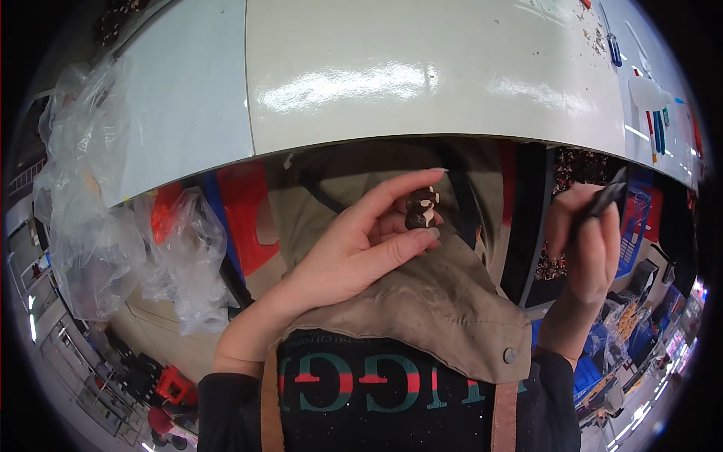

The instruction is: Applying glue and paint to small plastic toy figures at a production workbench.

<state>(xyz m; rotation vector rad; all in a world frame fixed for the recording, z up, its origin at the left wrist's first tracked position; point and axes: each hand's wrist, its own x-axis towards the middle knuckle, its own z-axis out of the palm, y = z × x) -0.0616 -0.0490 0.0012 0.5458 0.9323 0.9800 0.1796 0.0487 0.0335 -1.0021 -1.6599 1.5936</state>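
Observation:
My left hand [369, 235] is in front of my brown apron [422, 301], below the table's near edge. Between its thumb and fingers it holds a small dark brown and cream animal figurine [422, 209]. My right hand [584, 245] is raised off to the right, its fingers closed round a slim black tool [602, 200] with a pointed end. Blur and the fingers hide what kind of tool it is. The figurine and the tool are well apart.
A glossy cream table [422, 68] spans the front. Clear plastic bags [94, 188] hang at its left. A dark tray [576, 173] of small chips sits under my right hand, beside a blue basket [636, 226]. A blue-handled screwdriver [614, 49] lies far right. A person [160, 420] is at lower left.

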